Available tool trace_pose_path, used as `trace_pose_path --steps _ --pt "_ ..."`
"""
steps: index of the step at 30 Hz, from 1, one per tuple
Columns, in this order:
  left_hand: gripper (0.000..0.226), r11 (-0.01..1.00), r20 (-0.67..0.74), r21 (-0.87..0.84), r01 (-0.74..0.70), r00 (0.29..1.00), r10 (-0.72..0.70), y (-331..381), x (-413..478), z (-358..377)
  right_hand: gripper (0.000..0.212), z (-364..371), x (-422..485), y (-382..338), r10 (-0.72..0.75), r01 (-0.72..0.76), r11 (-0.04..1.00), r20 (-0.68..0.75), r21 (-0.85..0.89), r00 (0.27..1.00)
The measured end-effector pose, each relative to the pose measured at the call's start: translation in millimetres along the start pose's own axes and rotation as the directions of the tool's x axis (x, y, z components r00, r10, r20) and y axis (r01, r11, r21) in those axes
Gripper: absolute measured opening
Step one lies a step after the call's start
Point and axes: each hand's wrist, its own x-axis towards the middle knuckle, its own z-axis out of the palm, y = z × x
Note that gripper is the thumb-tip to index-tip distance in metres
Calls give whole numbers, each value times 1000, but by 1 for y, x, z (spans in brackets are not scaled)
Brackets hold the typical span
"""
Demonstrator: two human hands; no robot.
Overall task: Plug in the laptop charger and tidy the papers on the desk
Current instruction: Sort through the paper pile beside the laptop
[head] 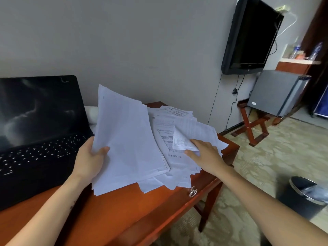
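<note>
A tilted stack point(127, 139) was gripped in the left hand point(90, 160) and a curled sheet point(182, 141) pinched by fingers of the right hand point(205, 153) over the pile point(177, 176) on the tabletop point(124, 210), whose overhanging sheets could be swept off.

No text can be read outright. The papers point(179, 121) on the tabletop point(124, 210) carry black print. One sheet has a bold line of characters near its lower edge, upside down and too blurred to make out, with rows of small text above. The curled sheet point(182, 143) pinched by the right hand point(205, 155) shows a ruled form, illegible. A far sheet bears a boxed block of print, also unreadable. The sheaf point(127, 139) gripped in the left hand point(88, 162) shows only faint grey lines. The laptop point(40, 151) keys have white legends, too small to read. The TV point(252, 38) has a tiny mark on its lower bezel and the fridge point(273, 93) a pale label, neither legible. The labels on the bottles point(317, 48) are blurred.
</note>
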Motion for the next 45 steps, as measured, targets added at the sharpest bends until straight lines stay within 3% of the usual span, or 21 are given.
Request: trace_pose_path --steps 2,4,6,8,11,14,17,19,22,23,24,26,29,31,33,38,42,45 --pt "23 1000 -11 -5 -13 1000 13 -2 -1 -4 46 -1 0 2 -53 50 997 -55 -56 997" --pt "22 1000 -19 -19 2 1000 -2 -4 -3 -6 32 -3 3 -2 -11 3 998 -143 -55 990" --pt "19 999 -11 -24 32 999 -33 -8 -3 -6 23 -4 5 -12 75 -47 991 -229 125 971" --pt "17 997 6 -27 72 997 -72 -9 -2 -6 20 -5 7 -31 98 -1 933 -252 360 963" --pt "20 994 25 -30 104 994 -103 -6 -2 -7 33 0 8 -70 -94 152 867 -144 474 985" --pt "17 990 56 -57 127 991 -124 -5 -5 -6 38 12 7 -110 -334 299 872 24 387 942" --pt "10 986 94 -76 151 985 -143 -2 -10 -5 40 21 5 -129 -434 373 859 113 350 894" --pt "24 984 102 -82 158 983 -150 0 -12 -8 41 24 2 -134 -480 423 849 129 318 867" --pt "79 988 109 -14 154 982 -152 -6 -10 -13 51 22 -7 -130 -499 437 857 224 274 837" --pt "82 988 120 -17 152 982 -148 -8 -8 -13 53 19 -10 -127 -497 421 856 255 299 830" --pt "69 988 130 -25 151 981 -147 -6 -9 -11 54 15 -13 -126 -492 394 851 263 347 830" --pt "27 989 160 -23 144 977 -138 -5 -8 -8 49 10 -16 -118 -437 323 841 193 434 879" --pt "25 986 99 29 165 981 -167 -10 -5 -5 41 10 0 -92 -132 140 957 -46 254 990" --pt "24 986 76 11 169 983 -170 -12 -4 -4 53 6 11 -74 192 -187 980 -59 74 980" --pt "22 986 71 11 165 984 -165 -13 -3 -4 77 4 16 -63 420 -420 908 30 -9 907" --pt "16 993 46 9 120 992 -120 -13 -5 -3 122 -18 23 -66 435 -439 898 173 -14 884" --pt "18 996 37 32 89 995 -90 -13 -6 -2 116 -30 35 -66 411 -433 900 238 45 880" --pt "19 994 43 34 105 993 -107 -13 -5 -2 113 -20 46 -53 460 -511 788 221 344 860"
